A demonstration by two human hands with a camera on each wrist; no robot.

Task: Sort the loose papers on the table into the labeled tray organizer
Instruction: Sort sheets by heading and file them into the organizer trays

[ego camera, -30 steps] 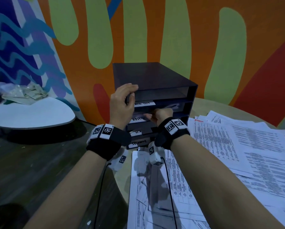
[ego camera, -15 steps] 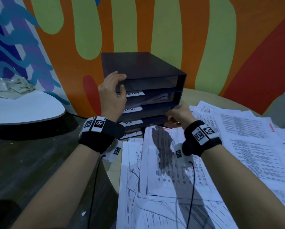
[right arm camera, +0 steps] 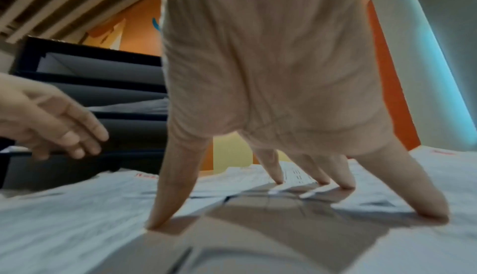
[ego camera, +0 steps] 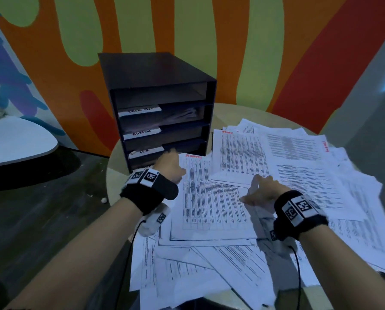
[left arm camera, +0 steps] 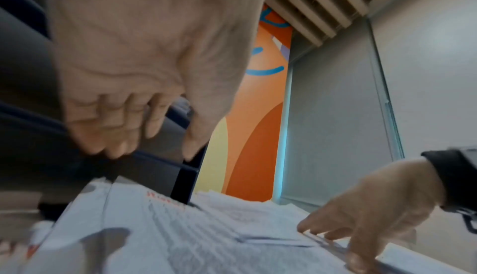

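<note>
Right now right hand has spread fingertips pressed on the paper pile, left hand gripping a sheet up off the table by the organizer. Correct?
Not quite. The left hand grips no sheet: the left wrist view shows its fingers loosely curled and empty, hovering beside the tray organizer. The rest holds: the right hand presses spread fingertips on the loose papers, as the right wrist view shows.

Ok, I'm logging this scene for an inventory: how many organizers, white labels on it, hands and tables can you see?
tray organizer: 1
white labels in view: 3
hands: 2, left hand, right hand
tables: 2, round table, white table
loose papers: overlapped, cannot count
Total counted: 8
</note>
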